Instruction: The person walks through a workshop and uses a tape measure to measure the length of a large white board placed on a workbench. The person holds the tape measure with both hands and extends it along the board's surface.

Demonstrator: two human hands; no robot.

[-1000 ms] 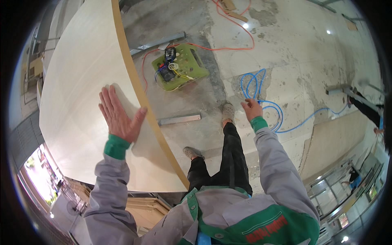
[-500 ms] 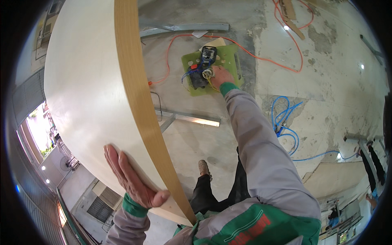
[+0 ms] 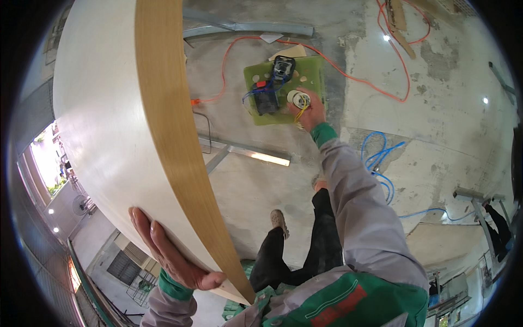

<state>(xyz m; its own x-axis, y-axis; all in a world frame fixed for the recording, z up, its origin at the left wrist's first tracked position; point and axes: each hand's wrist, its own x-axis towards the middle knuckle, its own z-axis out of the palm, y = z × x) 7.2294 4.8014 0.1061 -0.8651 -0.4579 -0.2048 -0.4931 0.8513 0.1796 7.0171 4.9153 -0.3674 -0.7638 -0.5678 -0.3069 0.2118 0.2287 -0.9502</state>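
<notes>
My left hand (image 3: 169, 248) lies flat, fingers stretched, on the broad white face of a large panel (image 3: 103, 125) with a wood-coloured edge (image 3: 169, 109). The thumb rests near that edge. In my right hand (image 3: 313, 111) is a short white cylinder with yellow strands (image 3: 299, 100), its exact kind unclear. The hand holds it above the right part of a green plastic stand (image 3: 283, 116). Beside it on the stand are a dark boxy thing with a red part (image 3: 265, 98) and a black device (image 3: 284, 68), with blue cord about them.
An orange cord (image 3: 348, 75) runs behind the stand and ends in a connector by the panel. Blue hose (image 3: 376, 158) lies coiled at the right. Metal bars (image 3: 256, 154) lie on the concrete floor, with another metal bar (image 3: 272, 28) behind. A person's legs (image 3: 497, 226) show far right.
My right hand has drawn the white cylinder rightward, away from the dark devices. My left hand stays flat on the panel. The view has shifted slightly.
</notes>
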